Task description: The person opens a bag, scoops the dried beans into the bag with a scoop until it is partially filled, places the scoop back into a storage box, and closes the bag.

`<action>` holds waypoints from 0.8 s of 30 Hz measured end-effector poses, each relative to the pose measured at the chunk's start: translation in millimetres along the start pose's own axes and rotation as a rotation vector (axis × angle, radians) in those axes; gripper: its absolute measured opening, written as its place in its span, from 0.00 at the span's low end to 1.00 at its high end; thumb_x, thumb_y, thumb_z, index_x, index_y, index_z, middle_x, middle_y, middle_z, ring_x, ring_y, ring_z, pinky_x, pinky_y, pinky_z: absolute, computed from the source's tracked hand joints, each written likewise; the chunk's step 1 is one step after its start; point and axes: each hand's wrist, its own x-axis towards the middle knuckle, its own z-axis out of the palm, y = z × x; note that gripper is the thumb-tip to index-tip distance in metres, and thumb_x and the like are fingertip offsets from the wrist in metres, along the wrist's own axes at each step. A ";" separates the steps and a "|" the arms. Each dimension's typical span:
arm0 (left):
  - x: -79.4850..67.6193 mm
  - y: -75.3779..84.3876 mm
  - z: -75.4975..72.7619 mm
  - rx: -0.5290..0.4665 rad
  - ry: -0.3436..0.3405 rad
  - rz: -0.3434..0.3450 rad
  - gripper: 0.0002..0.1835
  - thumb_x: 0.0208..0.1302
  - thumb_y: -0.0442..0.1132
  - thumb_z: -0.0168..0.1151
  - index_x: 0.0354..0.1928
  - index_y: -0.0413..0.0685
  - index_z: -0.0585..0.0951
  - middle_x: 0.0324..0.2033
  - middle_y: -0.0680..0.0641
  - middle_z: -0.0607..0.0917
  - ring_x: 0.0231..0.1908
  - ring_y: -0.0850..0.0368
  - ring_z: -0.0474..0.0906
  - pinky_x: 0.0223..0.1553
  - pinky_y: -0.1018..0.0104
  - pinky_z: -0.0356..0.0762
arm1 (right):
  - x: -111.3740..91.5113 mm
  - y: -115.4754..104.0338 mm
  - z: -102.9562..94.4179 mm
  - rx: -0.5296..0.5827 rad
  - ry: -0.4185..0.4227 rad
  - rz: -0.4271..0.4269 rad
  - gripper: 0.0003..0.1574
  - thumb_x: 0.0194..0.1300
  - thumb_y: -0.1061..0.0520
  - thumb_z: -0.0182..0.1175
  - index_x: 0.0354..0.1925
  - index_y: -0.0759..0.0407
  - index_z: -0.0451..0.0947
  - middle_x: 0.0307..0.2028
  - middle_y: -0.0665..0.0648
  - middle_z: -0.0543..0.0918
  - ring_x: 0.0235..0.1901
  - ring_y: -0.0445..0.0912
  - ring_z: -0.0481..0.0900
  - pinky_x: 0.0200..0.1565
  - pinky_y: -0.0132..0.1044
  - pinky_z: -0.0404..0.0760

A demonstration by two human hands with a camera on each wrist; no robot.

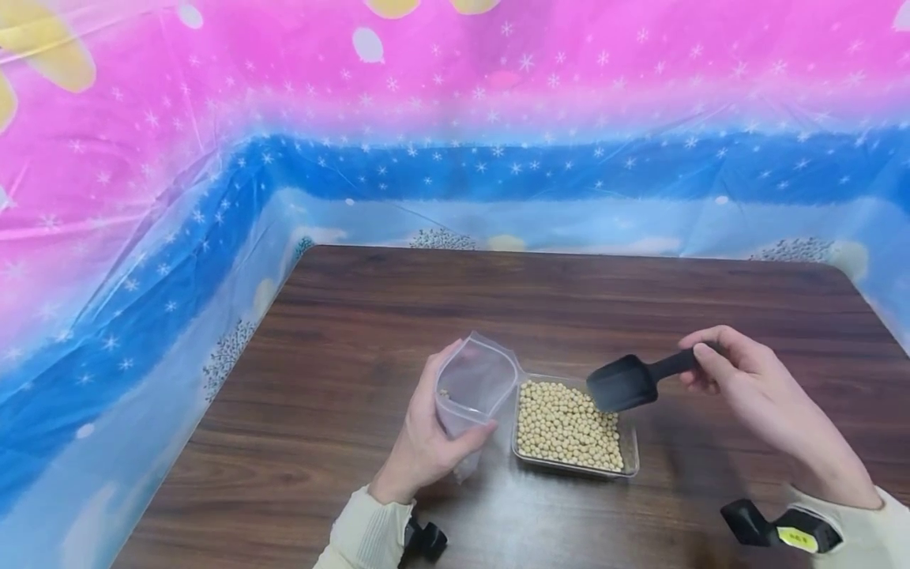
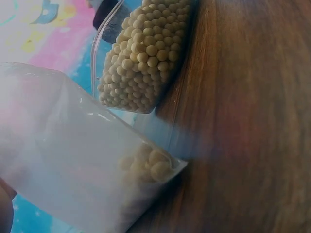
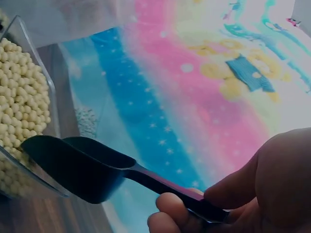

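My left hand point(image 1: 426, 442) grips a clear zip bag point(image 1: 479, 375) whose mouth gapes open toward me. In the left wrist view, several round pale beans point(image 2: 146, 165) lie in the bottom corner of the bag point(image 2: 73, 141). By its handle, my right hand point(image 1: 753, 387) holds a black scoop point(image 1: 624, 383) over the right side of a clear plastic box point(image 1: 576, 469). Pale yellow soybeans point(image 1: 565, 427) fill most of that box. The right wrist view shows the scoop's tip point(image 3: 36, 143) at the beans by the box rim; no beans are visible in its bowl.
Everything stands on a dark wood-grain table point(image 1: 370, 316). A pink and blue patterned cloth point(image 1: 455, 118) hangs behind the table and along its left side. Black wrist devices point(image 1: 782, 529) sit at both cuffs.
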 end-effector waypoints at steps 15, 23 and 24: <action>-1.6 -3.8 0.3 -0.005 -0.010 -0.005 0.46 0.44 0.33 0.72 0.67 0.31 0.61 0.56 0.33 0.73 0.49 0.34 0.74 0.50 0.45 0.77 | 20.2 21.1 31.2 0.291 -0.249 0.145 0.19 0.78 0.61 0.38 0.57 0.75 0.63 0.33 0.60 0.79 0.32 0.50 0.80 0.36 0.39 0.83; -12.0 -32.7 3.6 0.006 -0.011 -0.027 0.49 0.48 0.42 0.73 0.72 0.48 0.59 0.60 0.44 0.73 0.53 0.43 0.74 0.51 0.45 0.76 | 26.0 34.1 42.9 0.385 -0.258 0.162 0.15 0.76 0.63 0.39 0.52 0.73 0.65 0.33 0.63 0.77 0.31 0.50 0.77 0.37 0.41 0.82; -12.2 -34.2 3.9 0.004 -0.012 -0.023 0.49 0.48 0.43 0.73 0.72 0.49 0.59 0.61 0.45 0.72 0.53 0.44 0.74 0.51 0.44 0.76 | 26.2 35.5 41.5 0.378 -0.250 0.162 0.15 0.77 0.63 0.39 0.52 0.73 0.66 0.33 0.64 0.77 0.31 0.50 0.77 0.37 0.42 0.82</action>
